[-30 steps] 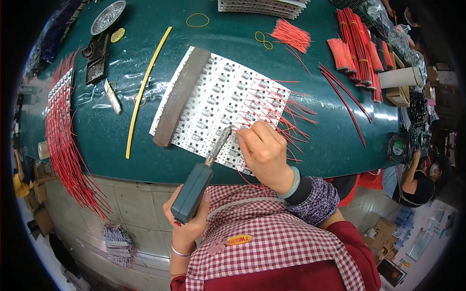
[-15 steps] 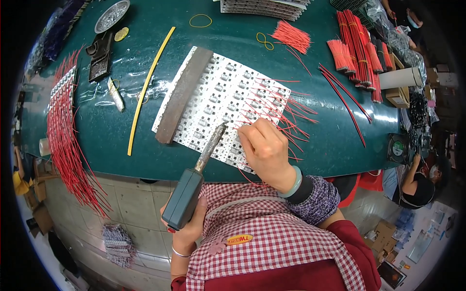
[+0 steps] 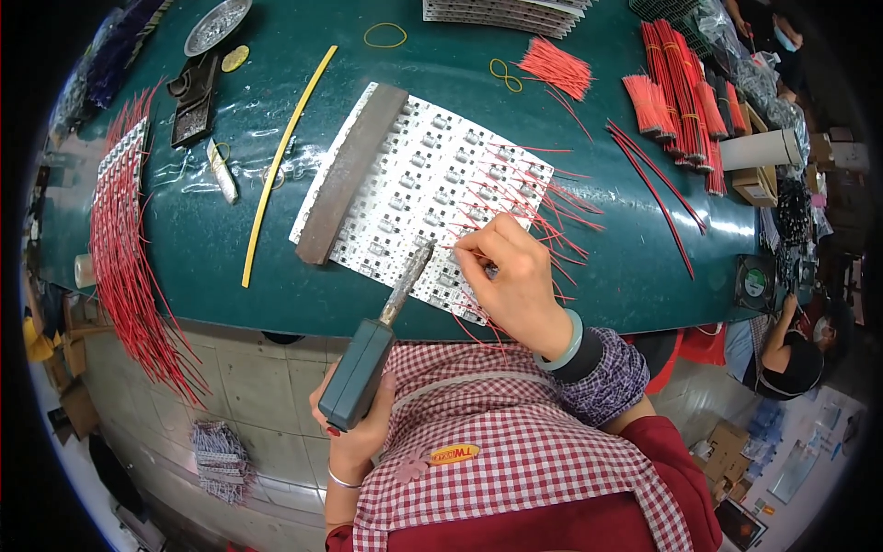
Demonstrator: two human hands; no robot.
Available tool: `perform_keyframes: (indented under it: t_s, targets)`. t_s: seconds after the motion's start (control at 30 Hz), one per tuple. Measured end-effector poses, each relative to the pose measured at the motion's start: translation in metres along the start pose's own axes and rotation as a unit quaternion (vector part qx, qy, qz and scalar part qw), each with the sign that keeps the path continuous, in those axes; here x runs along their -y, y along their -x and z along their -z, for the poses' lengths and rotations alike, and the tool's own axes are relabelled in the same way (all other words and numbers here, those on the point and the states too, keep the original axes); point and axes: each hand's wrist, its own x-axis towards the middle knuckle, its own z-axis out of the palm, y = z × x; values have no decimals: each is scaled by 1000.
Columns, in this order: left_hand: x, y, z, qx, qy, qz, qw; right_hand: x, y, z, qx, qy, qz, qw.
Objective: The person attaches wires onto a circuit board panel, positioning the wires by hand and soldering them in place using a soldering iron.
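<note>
At a green tabletop with tiled floor below its near edge, works with both grips close together. Has a white circuit-board sheet lying askew at mid-tabletop, one corner near the front edge, with a brown bar laid along its left side and thin red wires fanning out past its right edge. Holds a dark green soldering iron in the left grip, closed around the handle, with the metal tip over the sheet. Pinches a short red end in the right grip, thumb and forefinger together, just beside the iron's tip; cannot tell whether touching the sheet. Shows, left of the sheet, a yellow strip, a dark tray, a metal bowl and, farther left, a second board with long red wires trailing past the edge. Shows, to the right, bundled red wires beside a white tube. Includes a seated co-worker beyond.
</note>
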Motion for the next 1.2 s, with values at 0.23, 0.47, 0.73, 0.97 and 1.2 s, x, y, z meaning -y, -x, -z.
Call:
perform_keyframes:
  t_s: [0.23, 0.47, 0.73, 0.97, 1.2]
  targets:
    - [-1, -4, -2, 14, -20, -39, 999, -1, 1, -1, 2, 8, -13, 1000]
    - [-4, -5, 2, 38, -46, -25, 998, 2, -1, 2, 21, 32, -8, 999]
    - [1, -2, 2, 40, -58, -41, 997, 2, -2, 2, 24, 47, -13, 999]
    - [23, 14, 14, 57, -5, -34, 998, 1, -4, 2, 23, 42, -7, 999]
    - [11, 11, 4, 2, 50, 51, 997, 11, -12, 25, 45, 42, 4, 998]
